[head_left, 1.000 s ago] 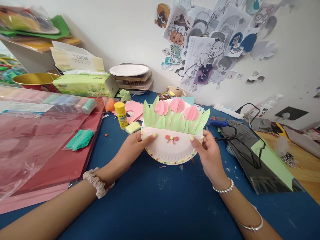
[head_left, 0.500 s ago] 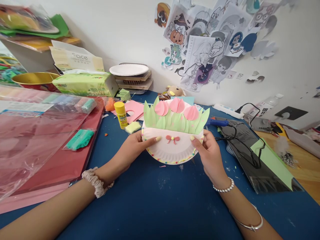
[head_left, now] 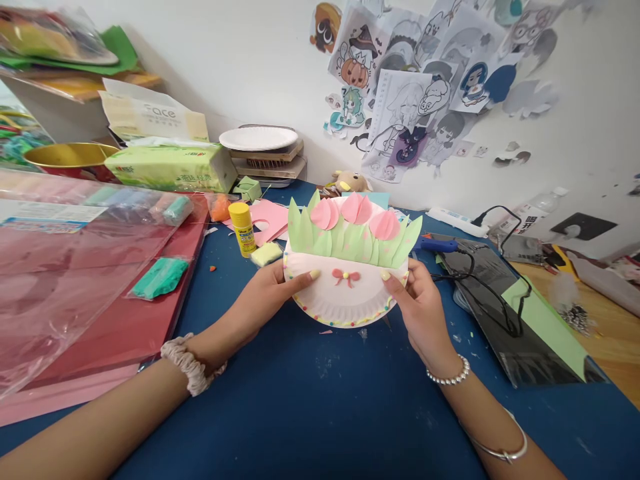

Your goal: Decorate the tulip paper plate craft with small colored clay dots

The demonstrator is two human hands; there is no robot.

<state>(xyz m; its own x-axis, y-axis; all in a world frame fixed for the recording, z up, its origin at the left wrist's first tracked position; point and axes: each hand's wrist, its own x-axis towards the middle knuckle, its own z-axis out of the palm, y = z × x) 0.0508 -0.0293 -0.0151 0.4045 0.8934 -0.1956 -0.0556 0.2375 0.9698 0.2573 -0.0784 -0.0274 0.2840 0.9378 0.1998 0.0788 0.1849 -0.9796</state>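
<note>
Between my two hands is a paper plate flower basket [head_left: 345,303], its white front half edged with coloured dots. Green paper leaves [head_left: 345,241] and pink paper flowers [head_left: 356,209] rise from its pocket, and a small red bow [head_left: 345,275] sits on the front. My left hand [head_left: 273,293] pinches the left edge, thumb on the front and fingers behind. At the right edge my right hand [head_left: 417,300] grips the same way. The fingertips behind the plate are hidden.
A yellow glue stick [head_left: 242,229] and a pale yellow block [head_left: 267,253] stand just left of the basket. Right of it lie a blue glue gun [head_left: 437,245] and black cables. A red board [head_left: 115,327] with a teal clay packet [head_left: 160,278] covers the table's left.
Almost nothing differs. The basket appears very slightly shifted to the right, still held in both hands.
</note>
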